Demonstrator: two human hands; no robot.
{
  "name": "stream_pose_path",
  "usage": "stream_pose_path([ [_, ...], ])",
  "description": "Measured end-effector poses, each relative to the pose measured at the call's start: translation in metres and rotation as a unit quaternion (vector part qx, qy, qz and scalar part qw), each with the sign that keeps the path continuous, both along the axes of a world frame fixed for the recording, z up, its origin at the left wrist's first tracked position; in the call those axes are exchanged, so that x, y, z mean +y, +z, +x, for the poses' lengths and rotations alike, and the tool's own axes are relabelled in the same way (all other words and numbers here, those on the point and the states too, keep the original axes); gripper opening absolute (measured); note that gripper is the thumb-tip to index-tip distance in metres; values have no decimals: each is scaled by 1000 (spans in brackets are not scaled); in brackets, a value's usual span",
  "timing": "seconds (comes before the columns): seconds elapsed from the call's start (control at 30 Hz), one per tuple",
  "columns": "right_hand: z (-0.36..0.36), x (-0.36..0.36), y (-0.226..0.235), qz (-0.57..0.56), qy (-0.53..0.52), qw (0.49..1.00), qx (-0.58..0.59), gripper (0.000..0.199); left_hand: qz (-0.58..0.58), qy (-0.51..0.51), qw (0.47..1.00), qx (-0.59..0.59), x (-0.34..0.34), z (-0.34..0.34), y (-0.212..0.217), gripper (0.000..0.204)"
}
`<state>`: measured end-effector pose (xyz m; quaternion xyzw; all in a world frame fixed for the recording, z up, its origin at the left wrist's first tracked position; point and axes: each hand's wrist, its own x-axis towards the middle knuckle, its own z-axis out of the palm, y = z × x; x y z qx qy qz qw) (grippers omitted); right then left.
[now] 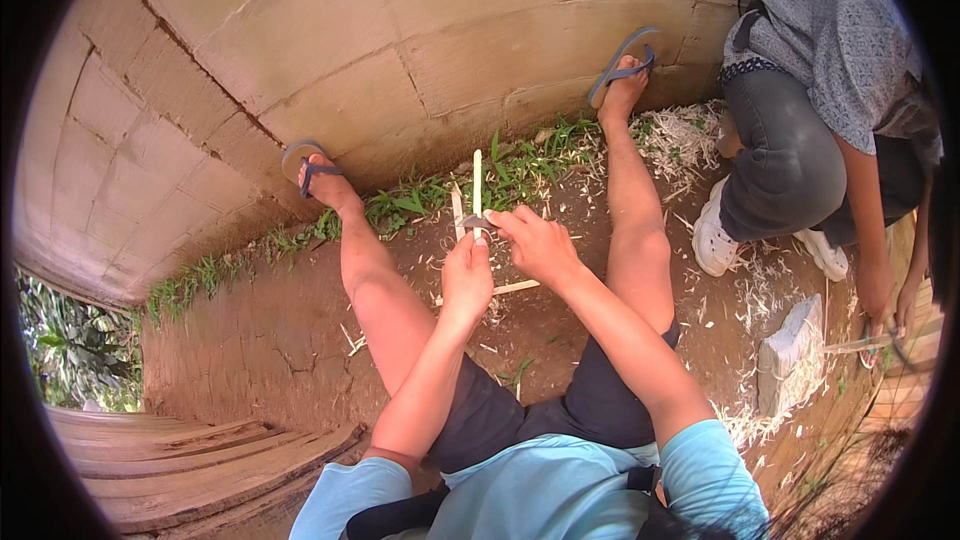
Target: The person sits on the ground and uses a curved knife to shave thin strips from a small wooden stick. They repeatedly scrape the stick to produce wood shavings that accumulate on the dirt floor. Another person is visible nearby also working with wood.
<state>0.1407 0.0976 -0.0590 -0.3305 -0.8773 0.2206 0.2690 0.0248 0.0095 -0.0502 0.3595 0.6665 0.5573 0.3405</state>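
Between my knees, my left hand (pixel 467 278) is closed round the lower end of a pale, narrow wooden strip (pixel 477 178), which points away from me toward the wall. My right hand (pixel 541 246) grips a small knife, mostly hidden by the fingers. Its short dark blade (pixel 474 223) lies across the strip just above my left thumb. Behind the strip, another pale stick (pixel 457 208) shows beside it. A further light stick (pixel 516 288) lies on the dirt below my hands, partly covered by my left hand.
A concrete block wall (pixel 480 60) rises ahead, with grass (pixel 410 198) along its foot. At the right a person (pixel 800 140) crouches, hands at a thin strip (pixel 845 347) by a whitish block (pixel 790 355). Pale shavings (pixel 680 145) litter the ground. Wooden planks (pixel 190 465) lie lower left.
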Motion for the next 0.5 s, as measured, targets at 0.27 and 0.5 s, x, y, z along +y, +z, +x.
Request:
stream_pose_path([
  [0.27,26,68,-24,-193,-236,952,28,36,-63,-95,993,-5,-25,29,-8,24],
  [0.5,15,39,-17,-75,-174,979,71,28,-6,0,998,-64,4,1,12,24],
])
